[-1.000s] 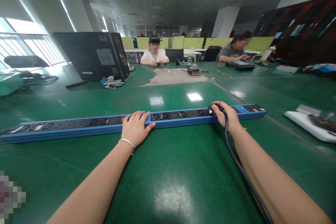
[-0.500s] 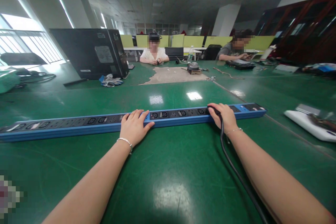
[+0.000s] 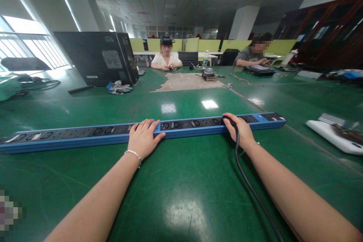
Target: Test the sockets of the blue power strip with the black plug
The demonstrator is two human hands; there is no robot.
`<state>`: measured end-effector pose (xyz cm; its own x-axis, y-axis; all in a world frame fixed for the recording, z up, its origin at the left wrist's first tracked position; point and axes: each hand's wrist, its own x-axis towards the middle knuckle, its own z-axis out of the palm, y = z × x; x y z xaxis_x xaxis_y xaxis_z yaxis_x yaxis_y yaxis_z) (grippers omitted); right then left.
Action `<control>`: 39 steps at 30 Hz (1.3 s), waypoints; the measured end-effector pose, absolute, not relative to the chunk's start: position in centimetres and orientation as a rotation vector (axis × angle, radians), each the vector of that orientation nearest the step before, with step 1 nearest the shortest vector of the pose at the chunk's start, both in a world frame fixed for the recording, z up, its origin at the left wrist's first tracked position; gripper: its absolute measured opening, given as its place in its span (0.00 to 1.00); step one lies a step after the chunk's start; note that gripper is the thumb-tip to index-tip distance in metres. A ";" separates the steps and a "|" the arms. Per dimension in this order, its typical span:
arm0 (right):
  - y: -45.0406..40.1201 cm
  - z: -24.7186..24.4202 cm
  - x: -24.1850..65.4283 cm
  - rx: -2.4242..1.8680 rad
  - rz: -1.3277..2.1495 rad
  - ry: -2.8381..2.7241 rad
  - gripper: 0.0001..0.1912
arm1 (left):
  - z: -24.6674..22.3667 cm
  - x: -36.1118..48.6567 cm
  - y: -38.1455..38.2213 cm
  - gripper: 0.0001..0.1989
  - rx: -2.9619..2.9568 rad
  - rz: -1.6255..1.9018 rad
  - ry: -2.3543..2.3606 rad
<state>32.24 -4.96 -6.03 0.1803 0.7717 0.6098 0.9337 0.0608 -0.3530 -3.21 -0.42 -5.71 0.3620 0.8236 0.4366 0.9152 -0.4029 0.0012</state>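
Observation:
A long blue power strip [image 3: 193,132] with black sockets lies across the green table in front of me. My left hand [image 3: 144,136] rests over its middle, fingers across the top and thumb along the near side, gripping it. Toward the right end, my right hand [image 3: 241,130] is closed around the black plug [image 3: 228,119] of a power cord [image 3: 249,187]. The plug is pressed against the strip's top; my fingers hide whether it is seated in a socket. From the plug, the cord hangs toward me and runs along my right forearm.
A black computer case [image 3: 96,58] stands at the back left, with gloves [image 3: 119,87] beside it. Two people [image 3: 166,58] sit across the table. A white tray-like object [image 3: 334,136] lies at right. A brown sheet [image 3: 187,82] and a small device [image 3: 208,74] are farther back.
Both hands keep their places on the strip and the plug. The strip and hands appear slightly farther left in view; the cord has swung a little left.

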 end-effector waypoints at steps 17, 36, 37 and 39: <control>-4.4 -7.5 31.7 -1.901 -0.354 -1.446 0.20 | -5.8 -3.2 -0.3 0.25 -2.378 -0.551 -1.540; -3.6 -8.1 31.2 -1.822 -0.365 -1.281 0.21 | -5.8 -3.2 -0.3 0.26 -2.377 -0.541 -1.547; -3.6 -8.1 31.2 -1.814 -0.357 -1.291 0.21 | -5.8 -3.2 -0.3 0.26 -2.377 -0.540 -1.550; -3.5 -8.2 31.3 -1.790 -0.347 -1.301 0.21 | -5.8 -3.2 -0.3 0.25 -2.373 -0.542 -1.554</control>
<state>31.32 -3.53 -8.17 0.4149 0.6305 0.6560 0.8734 -0.0739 -0.4813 -3.19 -0.26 -5.84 0.3607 0.8231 0.4386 0.9173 -0.3981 -0.0073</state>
